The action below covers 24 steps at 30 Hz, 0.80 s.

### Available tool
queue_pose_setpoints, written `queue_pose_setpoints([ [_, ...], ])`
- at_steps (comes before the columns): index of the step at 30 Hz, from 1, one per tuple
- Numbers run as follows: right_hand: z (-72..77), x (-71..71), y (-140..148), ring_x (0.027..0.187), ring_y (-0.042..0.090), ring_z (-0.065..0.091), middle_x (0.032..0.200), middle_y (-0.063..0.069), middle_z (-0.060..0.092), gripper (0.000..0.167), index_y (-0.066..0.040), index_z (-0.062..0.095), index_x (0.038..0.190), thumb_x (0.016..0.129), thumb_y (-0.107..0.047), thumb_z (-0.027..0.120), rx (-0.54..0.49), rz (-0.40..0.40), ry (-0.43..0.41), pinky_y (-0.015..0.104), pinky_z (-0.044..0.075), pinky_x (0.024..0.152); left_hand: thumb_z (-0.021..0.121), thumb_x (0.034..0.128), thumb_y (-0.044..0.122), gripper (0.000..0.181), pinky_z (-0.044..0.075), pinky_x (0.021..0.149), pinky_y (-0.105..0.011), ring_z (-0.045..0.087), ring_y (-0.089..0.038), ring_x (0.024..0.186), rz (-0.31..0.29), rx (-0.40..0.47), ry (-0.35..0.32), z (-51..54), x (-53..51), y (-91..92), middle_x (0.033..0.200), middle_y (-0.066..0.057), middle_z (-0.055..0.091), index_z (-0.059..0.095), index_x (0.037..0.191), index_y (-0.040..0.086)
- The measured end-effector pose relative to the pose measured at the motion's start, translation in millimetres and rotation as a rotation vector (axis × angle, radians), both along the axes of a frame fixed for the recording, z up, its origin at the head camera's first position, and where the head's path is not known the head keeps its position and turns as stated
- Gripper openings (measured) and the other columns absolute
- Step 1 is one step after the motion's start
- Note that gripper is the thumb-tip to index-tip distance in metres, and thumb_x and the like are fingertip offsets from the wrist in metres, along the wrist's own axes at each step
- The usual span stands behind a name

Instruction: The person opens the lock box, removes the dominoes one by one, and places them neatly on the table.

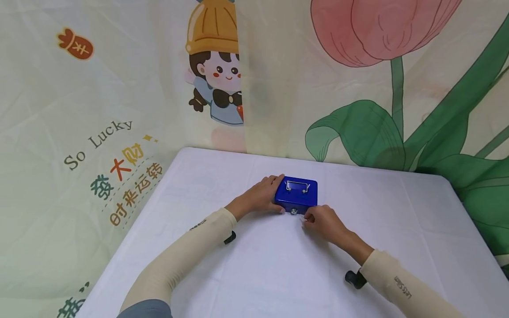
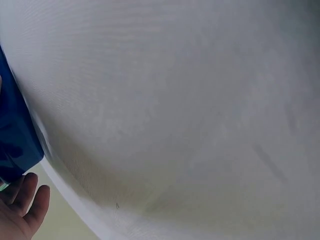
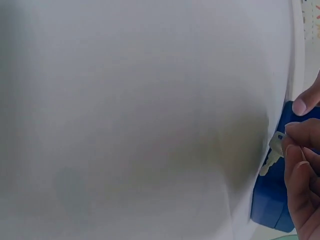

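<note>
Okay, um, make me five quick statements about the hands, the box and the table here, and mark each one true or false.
1. The left hand is on the side of the blue box. True.
2. The right hand holds a pen. False: it pinches a small key.
3. A metal handle is on top of the box. True.
4. The lid of the box is wide open. False: it is closed.
5. The lock is on the side of the box facing the person. True.
</note>
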State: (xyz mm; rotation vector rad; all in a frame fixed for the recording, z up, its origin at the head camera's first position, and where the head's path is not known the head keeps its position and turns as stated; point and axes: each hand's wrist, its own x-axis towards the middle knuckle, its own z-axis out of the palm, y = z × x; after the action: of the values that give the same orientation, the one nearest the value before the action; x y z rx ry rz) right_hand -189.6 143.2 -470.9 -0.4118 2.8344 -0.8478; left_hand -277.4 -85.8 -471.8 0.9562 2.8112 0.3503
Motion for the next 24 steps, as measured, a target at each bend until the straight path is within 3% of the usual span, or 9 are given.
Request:
queue_pose_setpoints([
  [11, -6.0, 8.1, -16.2, 0.069, 0.011, 0.060, 0.082, 0.003, 0.074, 0.011, -0.003, 0.078, 0.095, 0.085, -0.007, 0.079, 0.002, -0.047, 0.103, 0.028, 0.058, 0.069, 0.077, 0.0811, 0.058, 0.115, 0.036, 0.118, -0.044, 0.039, -0.030, 0.142, -0.005, 0.018, -0.005, -0.3, 1.4, -1.3, 0.157, -0.017, 0.036, 0.011, 0.161, 0.008],
  [24, -13.3, 6.9, -28.2, 0.070, 0.013, 0.062, 0.083, 0.006, 0.075, 0.015, -0.001, 0.078, 0.098, 0.085, -0.008, 0.079, 0.018, -0.094, 0.143, 0.032, 0.060, 0.072, 0.077, 0.0820, 0.058, 0.115, 0.037, 0.117, -0.044, 0.039, -0.030, 0.142, -0.011, 0.022, 0.000, -3.8, 0.4, -1.7, 0.157, -0.018, 0.036, 0.010, 0.161, 0.007],
])
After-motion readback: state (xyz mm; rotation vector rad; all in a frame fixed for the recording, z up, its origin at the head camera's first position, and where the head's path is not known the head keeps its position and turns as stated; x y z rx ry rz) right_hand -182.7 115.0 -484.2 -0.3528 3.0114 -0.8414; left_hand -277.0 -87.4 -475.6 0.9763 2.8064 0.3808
